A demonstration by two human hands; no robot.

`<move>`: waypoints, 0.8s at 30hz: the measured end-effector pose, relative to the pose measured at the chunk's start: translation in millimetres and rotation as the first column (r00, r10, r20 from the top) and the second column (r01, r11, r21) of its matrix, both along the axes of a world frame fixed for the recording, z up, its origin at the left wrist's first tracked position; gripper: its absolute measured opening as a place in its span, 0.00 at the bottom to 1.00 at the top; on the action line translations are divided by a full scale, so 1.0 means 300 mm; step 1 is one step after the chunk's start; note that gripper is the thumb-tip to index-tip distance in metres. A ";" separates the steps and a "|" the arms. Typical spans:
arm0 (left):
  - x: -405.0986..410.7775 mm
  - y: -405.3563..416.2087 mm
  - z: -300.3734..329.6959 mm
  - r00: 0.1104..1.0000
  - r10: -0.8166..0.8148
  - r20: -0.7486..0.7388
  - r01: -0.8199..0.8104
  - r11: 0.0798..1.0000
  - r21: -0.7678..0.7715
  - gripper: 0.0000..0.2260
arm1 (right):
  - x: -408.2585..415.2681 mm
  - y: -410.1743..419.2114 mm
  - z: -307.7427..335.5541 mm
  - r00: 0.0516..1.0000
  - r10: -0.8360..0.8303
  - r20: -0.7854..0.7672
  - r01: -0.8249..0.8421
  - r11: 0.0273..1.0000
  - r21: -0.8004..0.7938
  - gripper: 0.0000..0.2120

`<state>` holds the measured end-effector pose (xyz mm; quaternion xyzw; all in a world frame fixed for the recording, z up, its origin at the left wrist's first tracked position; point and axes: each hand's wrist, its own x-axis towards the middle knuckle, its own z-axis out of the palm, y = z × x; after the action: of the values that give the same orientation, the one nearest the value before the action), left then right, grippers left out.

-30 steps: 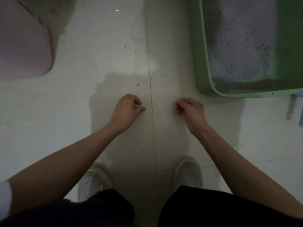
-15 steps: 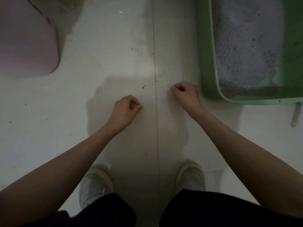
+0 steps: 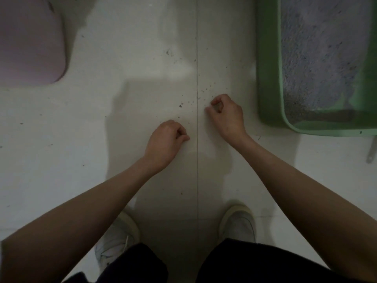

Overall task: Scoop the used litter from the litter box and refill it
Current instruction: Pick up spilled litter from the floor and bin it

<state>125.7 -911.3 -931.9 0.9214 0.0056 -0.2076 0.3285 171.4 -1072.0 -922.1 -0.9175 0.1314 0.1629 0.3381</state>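
A green litter box [image 3: 267, 78] lies at the upper right, with pale grey litter [image 3: 318, 48] and darker grains toward its near corner. Small dark litter grains [image 3: 204, 91] are scattered on the white tiled floor left of the box. My right hand [image 3: 228, 115] is low over these grains, fingers curled, thumb and forefinger bent into a ring near the floor. My left hand [image 3: 166, 139] is a little nearer to me, curled into a loose fist with the thumb against the forefinger. Nothing is visible inside either hand.
A pink rounded object [image 3: 30, 48] fills the upper left corner. A grey handle [image 3: 371, 154] pokes out below the box at the right edge. My two white shoes [image 3: 237, 223] stand on the tiles near the bottom, either side of a tile joint [image 3: 197, 58].
My right hand moved forward and toward the litter box, and its thumb and forefinger now form a ring. My left hand has kept its curled pose and barely shifted.
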 end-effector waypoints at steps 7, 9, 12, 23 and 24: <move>0.019 0.003 0.012 0.998 0.022 -0.055 -0.025 0.998 -0.054 0.06 | 0.025 0.049 -0.017 0.994 0.098 0.053 -0.089 0.986 -0.142 0.10; 0.035 0.026 0.032 0.969 0.214 -0.124 -0.235 0.951 -0.200 0.03 | 0.036 0.053 -0.014 0.988 0.151 0.022 -0.145 0.974 -0.172 0.11; 0.058 0.084 0.057 0.829 0.437 -0.350 -0.558 0.687 -0.466 0.05 | 0.043 0.043 0.010 0.998 -0.039 -0.045 0.044 0.993 0.108 0.08; 0.205 0.036 0.028 0.986 0.159 0.057 -0.154 0.985 -0.081 0.06 | 0.046 -0.030 0.061 0.796 -0.175 -0.579 0.605 0.256 0.754 0.10; 0.215 0.031 0.024 0.988 0.140 0.062 -0.137 0.989 -0.057 0.06 | 0.057 -0.026 0.055 0.849 -0.199 -0.490 0.525 0.429 0.735 0.09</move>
<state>190.2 -902.0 -924.6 0.9162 0.0535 -0.1539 0.3661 188.5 -1079.9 -905.8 -0.5394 0.2863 0.2784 0.7414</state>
